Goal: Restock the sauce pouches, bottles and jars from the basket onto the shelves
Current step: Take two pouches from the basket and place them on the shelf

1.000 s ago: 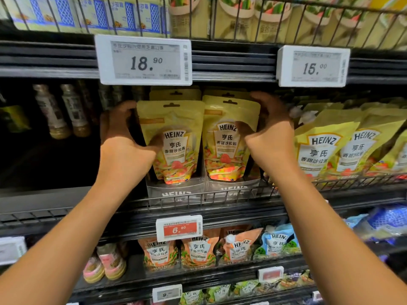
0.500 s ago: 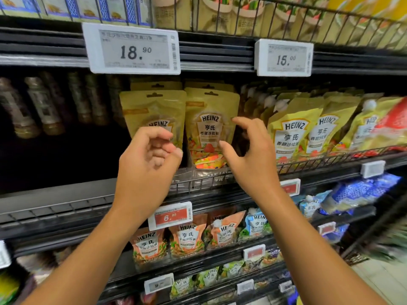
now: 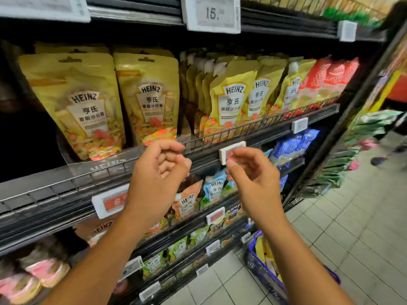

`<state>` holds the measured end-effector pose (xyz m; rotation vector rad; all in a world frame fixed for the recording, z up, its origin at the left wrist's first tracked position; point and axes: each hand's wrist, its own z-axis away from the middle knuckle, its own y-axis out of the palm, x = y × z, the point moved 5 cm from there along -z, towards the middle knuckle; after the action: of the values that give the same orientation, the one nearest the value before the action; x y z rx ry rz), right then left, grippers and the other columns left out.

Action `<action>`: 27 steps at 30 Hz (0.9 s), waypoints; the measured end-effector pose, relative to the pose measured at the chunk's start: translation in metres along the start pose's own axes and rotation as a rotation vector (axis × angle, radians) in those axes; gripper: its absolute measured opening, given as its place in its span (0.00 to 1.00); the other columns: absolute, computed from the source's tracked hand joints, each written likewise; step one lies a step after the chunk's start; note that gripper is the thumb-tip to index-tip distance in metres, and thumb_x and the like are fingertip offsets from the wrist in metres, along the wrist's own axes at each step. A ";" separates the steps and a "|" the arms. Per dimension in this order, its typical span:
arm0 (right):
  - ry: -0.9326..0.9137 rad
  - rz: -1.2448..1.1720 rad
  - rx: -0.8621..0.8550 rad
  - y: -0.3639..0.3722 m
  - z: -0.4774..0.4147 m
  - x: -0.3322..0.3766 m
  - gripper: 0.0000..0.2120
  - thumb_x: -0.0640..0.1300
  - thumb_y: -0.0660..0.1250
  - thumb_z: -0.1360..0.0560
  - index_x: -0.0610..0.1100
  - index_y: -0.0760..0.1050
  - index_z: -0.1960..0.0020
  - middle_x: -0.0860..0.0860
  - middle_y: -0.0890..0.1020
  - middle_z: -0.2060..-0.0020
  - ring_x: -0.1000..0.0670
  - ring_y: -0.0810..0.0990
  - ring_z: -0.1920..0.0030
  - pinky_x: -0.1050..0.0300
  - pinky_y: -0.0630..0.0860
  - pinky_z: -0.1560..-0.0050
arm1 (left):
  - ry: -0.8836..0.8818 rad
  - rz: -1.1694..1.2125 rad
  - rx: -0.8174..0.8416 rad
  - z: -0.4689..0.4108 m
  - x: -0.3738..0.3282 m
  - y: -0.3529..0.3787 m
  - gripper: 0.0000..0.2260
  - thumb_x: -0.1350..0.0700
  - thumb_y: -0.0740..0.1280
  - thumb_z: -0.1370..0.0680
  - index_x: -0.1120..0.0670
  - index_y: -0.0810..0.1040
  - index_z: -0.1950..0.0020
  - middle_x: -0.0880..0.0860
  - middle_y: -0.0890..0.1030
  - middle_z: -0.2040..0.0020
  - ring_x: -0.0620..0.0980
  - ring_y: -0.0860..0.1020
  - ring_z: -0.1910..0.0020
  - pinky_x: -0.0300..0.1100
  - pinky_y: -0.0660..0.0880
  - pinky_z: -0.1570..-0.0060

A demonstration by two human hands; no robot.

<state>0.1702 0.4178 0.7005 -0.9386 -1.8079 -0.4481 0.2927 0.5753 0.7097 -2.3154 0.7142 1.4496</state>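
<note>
Between placements: yellow Heinz foil pouches upright on black wire-fronted shelf. Left hand, right hand: grip empty, fingers loosely curled. Next likely: reach down into blue plastic basket.

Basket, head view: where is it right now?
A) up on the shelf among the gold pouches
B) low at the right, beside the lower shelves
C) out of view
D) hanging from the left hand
B: the blue basket sits low at the right next to the lower shelves, and neither the left hand nor the right hand holds it.
</note>
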 end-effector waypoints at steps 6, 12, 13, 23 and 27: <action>0.057 0.059 -0.165 -0.068 0.024 -0.021 0.05 0.50 0.70 0.27 0.57 0.80 0.52 0.53 0.83 0.59 0.46 0.81 0.58 0.42 0.81 0.52 | -0.108 0.054 0.149 0.004 0.032 0.066 0.09 0.52 0.69 0.28 0.38 0.78 0.53 0.50 0.82 0.58 0.56 0.81 0.56 0.47 0.80 0.55; 0.121 0.093 -0.327 -0.148 0.045 -0.044 0.12 0.36 0.71 0.23 0.54 0.80 0.53 0.52 0.84 0.60 0.45 0.81 0.60 0.36 0.80 0.53 | -0.191 0.069 0.327 0.008 0.057 0.154 0.07 0.53 0.69 0.29 0.42 0.79 0.54 0.46 0.81 0.63 0.50 0.79 0.61 0.45 0.78 0.59; 0.138 0.101 -0.357 -0.162 0.049 -0.048 0.12 0.34 0.70 0.23 0.52 0.80 0.53 0.53 0.83 0.61 0.49 0.81 0.61 0.36 0.81 0.53 | -0.210 0.083 0.356 0.009 0.061 0.172 0.06 0.54 0.69 0.28 0.44 0.79 0.53 0.46 0.81 0.63 0.49 0.79 0.62 0.45 0.77 0.59; 0.300 0.160 -0.597 -0.300 0.085 -0.095 0.10 0.35 0.70 0.23 0.50 0.80 0.52 0.48 0.83 0.62 0.38 0.82 0.58 0.52 0.82 0.58 | -0.350 0.095 0.643 0.038 0.103 0.336 0.09 0.64 0.70 0.23 0.51 0.79 0.49 0.48 0.82 0.63 0.48 0.79 0.62 0.44 0.78 0.58; 0.371 0.204 -0.634 -0.341 0.101 -0.113 0.08 0.36 0.70 0.23 0.48 0.79 0.51 0.44 0.82 0.61 0.41 0.83 0.55 0.47 0.81 0.55 | -0.377 0.061 0.726 0.052 0.116 0.385 0.11 0.63 0.69 0.23 0.49 0.77 0.46 0.54 0.82 0.62 0.47 0.79 0.64 0.43 0.77 0.58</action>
<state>-0.1324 0.2262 0.5948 -1.3479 -1.2273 -1.0248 0.0786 0.2563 0.5815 -1.4419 0.9909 1.3034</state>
